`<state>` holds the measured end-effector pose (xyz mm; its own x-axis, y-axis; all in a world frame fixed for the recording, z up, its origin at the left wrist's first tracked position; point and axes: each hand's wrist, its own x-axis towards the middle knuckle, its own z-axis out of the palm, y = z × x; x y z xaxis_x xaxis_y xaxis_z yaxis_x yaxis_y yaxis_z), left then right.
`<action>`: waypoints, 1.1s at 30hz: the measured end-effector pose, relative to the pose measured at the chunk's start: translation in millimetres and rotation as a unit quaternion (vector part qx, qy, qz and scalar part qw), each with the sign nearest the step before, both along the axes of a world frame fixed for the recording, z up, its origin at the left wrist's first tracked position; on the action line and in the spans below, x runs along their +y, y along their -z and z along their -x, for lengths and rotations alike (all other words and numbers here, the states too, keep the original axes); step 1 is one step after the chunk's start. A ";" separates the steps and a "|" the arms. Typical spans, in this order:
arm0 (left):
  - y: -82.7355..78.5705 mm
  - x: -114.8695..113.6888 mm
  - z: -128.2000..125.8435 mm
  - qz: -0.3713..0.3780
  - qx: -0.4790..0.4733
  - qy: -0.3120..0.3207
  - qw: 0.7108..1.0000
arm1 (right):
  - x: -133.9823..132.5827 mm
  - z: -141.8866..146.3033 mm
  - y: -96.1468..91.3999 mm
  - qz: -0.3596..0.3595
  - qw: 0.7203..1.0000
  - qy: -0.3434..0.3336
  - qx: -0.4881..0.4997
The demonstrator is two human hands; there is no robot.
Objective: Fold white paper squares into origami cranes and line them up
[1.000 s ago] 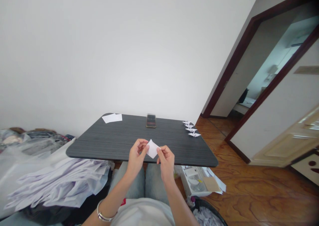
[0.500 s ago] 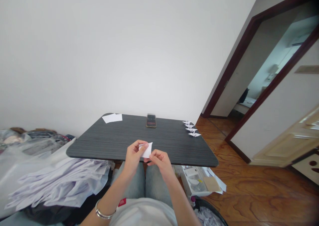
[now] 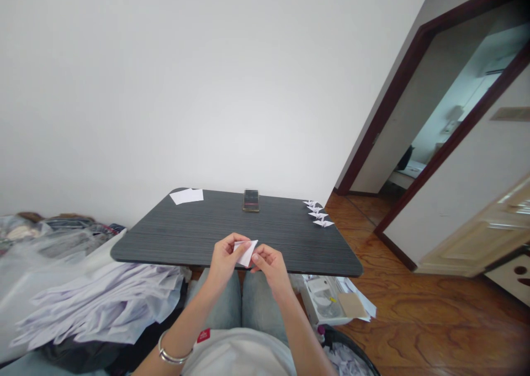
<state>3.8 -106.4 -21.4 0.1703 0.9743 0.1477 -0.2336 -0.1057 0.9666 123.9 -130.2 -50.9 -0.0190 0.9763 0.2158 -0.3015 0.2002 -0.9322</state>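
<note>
A small folded piece of white paper [image 3: 245, 253] is pinched between my left hand [image 3: 226, 259] and my right hand [image 3: 267, 264], just above the near edge of the dark wood-grain table [image 3: 207, 227]. Its pointed end aims right and down. Several white origami cranes [image 3: 317, 213] stand in a row at the table's right end. Loose white paper sheets [image 3: 186, 196] lie at the far left corner, and a phone [image 3: 250, 200] stands at the far edge.
A large pile of white paper [image 3: 99, 307] lies on the left beside my knees. A box with papers [image 3: 327, 301] sits on the floor to the right, and a wastebasket of paper scraps [image 3: 343, 356] stands below it. A doorway opens at right.
The paper has turned so its point aims down and right, and my right fingers have moved in against it. My hands have drawn closer together.
</note>
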 end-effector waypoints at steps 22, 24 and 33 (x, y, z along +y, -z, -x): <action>0.0 1.4 0.0 0.020 -0.014 0.003 1.000 | 2.5 3.6 4.7 -0.006 1.000 -0.009 0.002; -0.4 1.5 0.2 0.014 -0.011 -0.005 1.000 | 1.6 3.8 3.8 -0.010 1.000 -0.007 0.005; 0.0 2.7 2.6 -0.003 0.000 -0.030 1.000 | -2.9 3.1 -0.6 -0.013 1.000 -0.003 -0.019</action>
<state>1.2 -103.7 -21.3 0.1110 0.9818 0.1539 -0.2268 -0.1257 0.9658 120.8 -133.0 -50.3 -0.0333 0.9702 0.2402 -0.2674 0.2229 -0.9374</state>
